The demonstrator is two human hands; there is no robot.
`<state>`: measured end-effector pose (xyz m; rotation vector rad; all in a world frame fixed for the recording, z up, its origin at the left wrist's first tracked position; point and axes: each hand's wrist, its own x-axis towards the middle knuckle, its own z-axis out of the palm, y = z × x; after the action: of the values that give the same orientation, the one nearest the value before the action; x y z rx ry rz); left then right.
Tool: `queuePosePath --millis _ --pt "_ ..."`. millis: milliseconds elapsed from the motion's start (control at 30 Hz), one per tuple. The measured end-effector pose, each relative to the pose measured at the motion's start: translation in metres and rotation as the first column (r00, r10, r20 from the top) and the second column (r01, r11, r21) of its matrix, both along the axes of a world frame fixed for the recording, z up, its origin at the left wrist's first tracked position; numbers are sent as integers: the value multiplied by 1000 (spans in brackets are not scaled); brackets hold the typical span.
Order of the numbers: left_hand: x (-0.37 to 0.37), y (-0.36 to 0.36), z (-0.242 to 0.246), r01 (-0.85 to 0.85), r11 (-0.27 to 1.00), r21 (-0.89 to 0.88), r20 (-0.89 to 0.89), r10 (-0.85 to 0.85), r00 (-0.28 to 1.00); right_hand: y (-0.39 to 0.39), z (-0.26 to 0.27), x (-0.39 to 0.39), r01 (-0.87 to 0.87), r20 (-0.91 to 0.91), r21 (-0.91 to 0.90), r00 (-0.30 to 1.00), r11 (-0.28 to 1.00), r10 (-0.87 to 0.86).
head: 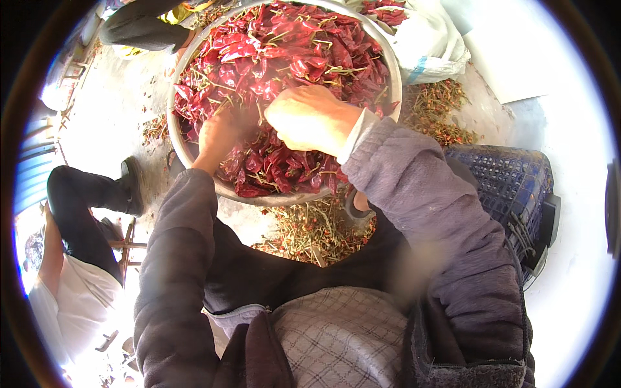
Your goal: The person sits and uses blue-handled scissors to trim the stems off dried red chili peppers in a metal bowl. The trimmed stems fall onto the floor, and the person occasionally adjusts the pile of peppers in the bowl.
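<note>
A wide round metal basin (401,87) stands before me, heaped with dried red chili peppers (291,58), many with pale stems. My left hand (219,137) is low over the chilies at the left side of the basin; its fingertips are blurred among them, and what it holds cannot be told. My right hand (308,116) is over the middle of the heap with its fingers curled. A thin pale stem (262,112) shows at its fingertips, the rest of the grip being hidden by the hand itself.
Loose stems and chili caps (310,228) lie on the floor below the basin, with more at its right (439,109). A white woven sack (427,43) with chilies is at the upper right, a blue plastic crate (504,179) at the right. People sit at the left (82,194) and upper left (140,26).
</note>
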<state>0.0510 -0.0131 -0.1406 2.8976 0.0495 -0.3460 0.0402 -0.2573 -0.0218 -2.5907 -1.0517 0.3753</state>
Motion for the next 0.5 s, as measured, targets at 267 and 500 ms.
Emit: queuePosePath --millis 267,500 --pt "6 10 34 -118 849 -515 -68 97 993 -4 4 4 129 61 27 990 991 -130" --pt "-9 -10 86 -82 656 -750 -100 10 995 12 4 6 293 -63 204 956 934 -286"
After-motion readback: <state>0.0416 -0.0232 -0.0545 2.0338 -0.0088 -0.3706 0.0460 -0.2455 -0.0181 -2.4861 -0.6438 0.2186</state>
